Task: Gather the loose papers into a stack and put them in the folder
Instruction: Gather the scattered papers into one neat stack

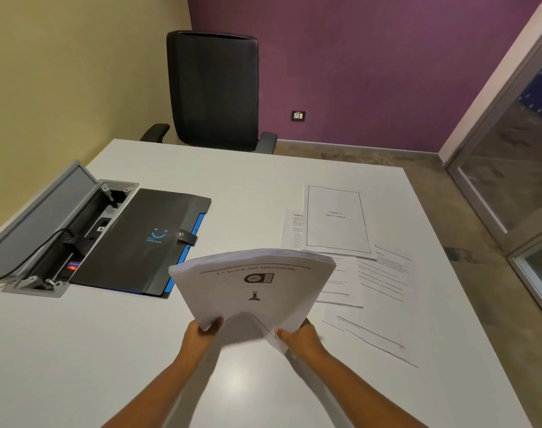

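A thick stack of white printed papers (pixel 254 288) is held above the white table (pixel 109 350), bowed upward with its far edge fanned. My left hand (pixel 200 333) grips its near left corner and my right hand (pixel 300 336) grips its near right corner. Several loose sheets lie on the table to the right: a bordered title page (pixel 336 220), a sheet partly under it (pixel 291 227), text pages (pixel 384 276) and a near sheet (pixel 371 332). The black folder (pixel 134 242) with a blue edge and a snap strap lies shut at the left.
An open grey cable box (pixel 56 230) with plugs and a cable is sunk into the table just left of the folder. A black office chair (pixel 214 91) stands at the far edge. The table's right edge drops to the floor; a glass partition (pixel 510 180) is beyond.
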`<state>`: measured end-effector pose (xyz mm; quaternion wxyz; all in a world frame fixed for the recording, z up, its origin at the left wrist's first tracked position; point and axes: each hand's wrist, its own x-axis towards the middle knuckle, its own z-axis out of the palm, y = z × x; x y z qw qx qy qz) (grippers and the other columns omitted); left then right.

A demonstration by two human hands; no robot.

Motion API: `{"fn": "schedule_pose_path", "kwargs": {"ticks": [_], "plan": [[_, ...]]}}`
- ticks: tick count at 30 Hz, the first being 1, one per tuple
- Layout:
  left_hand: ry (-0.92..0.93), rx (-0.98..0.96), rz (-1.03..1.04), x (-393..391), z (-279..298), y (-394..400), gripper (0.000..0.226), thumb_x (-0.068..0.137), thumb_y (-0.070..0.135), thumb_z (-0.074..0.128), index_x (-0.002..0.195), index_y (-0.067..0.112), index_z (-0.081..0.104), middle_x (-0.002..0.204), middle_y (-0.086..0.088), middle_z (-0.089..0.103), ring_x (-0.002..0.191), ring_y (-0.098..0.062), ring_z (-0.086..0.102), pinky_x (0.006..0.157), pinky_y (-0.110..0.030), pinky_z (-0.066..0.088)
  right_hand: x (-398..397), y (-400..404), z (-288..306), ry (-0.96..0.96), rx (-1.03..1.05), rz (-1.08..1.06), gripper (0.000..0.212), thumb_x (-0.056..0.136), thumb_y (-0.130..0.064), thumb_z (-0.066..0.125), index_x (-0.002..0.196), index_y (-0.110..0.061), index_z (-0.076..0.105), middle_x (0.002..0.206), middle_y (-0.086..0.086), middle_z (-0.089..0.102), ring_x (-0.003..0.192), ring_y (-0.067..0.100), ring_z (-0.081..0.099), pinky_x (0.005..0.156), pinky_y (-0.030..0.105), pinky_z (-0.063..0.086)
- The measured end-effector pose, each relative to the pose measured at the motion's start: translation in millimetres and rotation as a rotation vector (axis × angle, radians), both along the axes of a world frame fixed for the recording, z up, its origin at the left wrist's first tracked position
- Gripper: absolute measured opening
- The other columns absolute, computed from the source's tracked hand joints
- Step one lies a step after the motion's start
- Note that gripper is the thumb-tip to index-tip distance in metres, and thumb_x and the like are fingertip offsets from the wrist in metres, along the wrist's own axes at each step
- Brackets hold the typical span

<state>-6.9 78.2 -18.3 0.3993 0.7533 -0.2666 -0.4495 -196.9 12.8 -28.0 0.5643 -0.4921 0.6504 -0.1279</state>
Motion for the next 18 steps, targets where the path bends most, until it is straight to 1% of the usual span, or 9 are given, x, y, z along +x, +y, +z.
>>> {"fn": "schedule_pose_path", "kwargs": {"ticks": [1, 2, 4, 5, 6, 11, 14, 16, 18], "plan": [[-0.011, 0.007, 0.028, -0.2, -1.0, -0.8, 0.005, 0.089, 0.011, 0.055, 0.086, 0.009, 0.059, 0.073, -0.010, 0.060, 0.079, -0.031, 0.059, 0.063, -0.028, 0.047, 0.7, -1.6, 0.3, 0.016, -0.008, 0.013, 0.048, 0.083, -0.015, 0.065, 0.125, -0.002, 0.047, 0.124, 0.014, 0.059, 0.112, 0.027, 0.057, 0.083, 0.023, 0.045], [-0.038, 0.015, 0.048, 0.5, -3.0, -1.4, 0.011, 0.089, 0.013, 0.055, 0.093, 0.004, 0.060, 0.079, -0.013, 0.062, 0.086, -0.035, 0.061, 0.069, -0.032, 0.048, 1.9, -2.8, 1.5, 0.037, -0.021, 0.031, 0.047, 0.083, -0.016, 0.065, 0.124, -0.002, 0.048, 0.123, 0.013, 0.060, 0.111, 0.026, 0.057, 0.082, 0.022, 0.044], [-0.093, 0.022, 0.071, 1.1, -5.2, -2.9, 0.033, 0.090, 0.016, 0.055, 0.116, -0.004, 0.056, 0.104, -0.021, 0.064, 0.104, -0.041, 0.058, 0.084, -0.039, 0.047, 4.5, -4.7, 3.1, 0.050, -0.064, 0.067, 0.042, 0.084, -0.017, 0.064, 0.122, -0.004, 0.052, 0.121, 0.011, 0.062, 0.110, 0.024, 0.059, 0.082, 0.020, 0.044], [-0.105, 0.019, 0.083, 1.2, -5.0, -3.4, 0.039, 0.090, 0.017, 0.055, 0.122, -0.004, 0.051, 0.115, -0.023, 0.061, 0.110, -0.041, 0.056, 0.090, -0.041, 0.046, 5.7, -5.5, 2.6, 0.043, -0.092, 0.082, 0.040, 0.085, -0.017, 0.063, 0.122, -0.005, 0.053, 0.120, 0.010, 0.063, 0.110, 0.023, 0.059, 0.082, 0.020, 0.044], [-0.113, 0.017, 0.095, 2.0, -5.5, -4.0, 0.042, 0.090, 0.017, 0.054, 0.125, -0.005, 0.049, 0.121, -0.023, 0.059, 0.113, -0.041, 0.054, 0.093, -0.041, 0.045, 6.9, -6.0, 3.2, 0.038, -0.118, 0.095, 0.039, 0.085, -0.018, 0.063, 0.121, -0.007, 0.054, 0.120, 0.009, 0.063, 0.109, 0.023, 0.059, 0.083, 0.019, 0.043], [-0.149, 0.067, 0.103, 6.6, -5.4, -14.2, 0.041, 0.090, 0.018, 0.055, 0.124, -0.005, 0.048, 0.123, -0.024, 0.057, 0.110, -0.040, 0.054, 0.094, -0.045, 0.045, 10.0, -12.8, 1.0, 0.024, -0.167, 0.137, 0.040, 0.087, -0.017, 0.060, 0.125, -0.009, 0.052, 0.123, 0.007, 0.061, 0.112, 0.021, 0.058, 0.085, 0.018, 0.042], [-0.150, 0.163, 0.079, 11.6, -10.3, -21.6, 0.040, 0.090, 0.017, 0.055, 0.122, -0.005, 0.049, 0.121, -0.024, 0.058, 0.104, -0.039, 0.056, 0.088, -0.042, 0.046, 11.5, -18.5, -4.3, 0.030, -0.148, 0.173, 0.041, 0.087, -0.019, 0.060, 0.125, -0.009, 0.051, 0.123, 0.006, 0.061, 0.112, 0.020, 0.058, 0.088, 0.021, 0.044], [-0.116, 0.231, 0.078, 14.8, -16.2, -22.3, 0.039, 0.088, 0.015, 0.057, 0.120, -0.006, 0.050, 0.120, -0.025, 0.058, 0.096, -0.036, 0.055, 0.084, -0.040, 0.046, 10.1, -22.5, -9.2, 0.062, -0.153, 0.199, 0.034, 0.089, -0.024, 0.056, 0.120, -0.009, 0.056, 0.116, 0.006, 0.063, 0.105, 0.019, 0.059, 0.083, 0.020, 0.043], [-0.093, 0.277, 0.087, 17.4, -22.5, -20.2, 0.039, 0.087, 0.014, 0.058, 0.119, -0.007, 0.051, 0.120, -0.026, 0.058, 0.099, -0.038, 0.056, 0.086, -0.042, 0.047, 3.3, -25.1, -11.0, 0.116, -0.222, 0.190, 0.028, 0.092, -0.031, 0.049, 0.108, -0.012, 0.062, 0.102, 0.004, 0.067, 0.090, 0.019, 0.062, 0.077, 0.024, 0.046]]}}
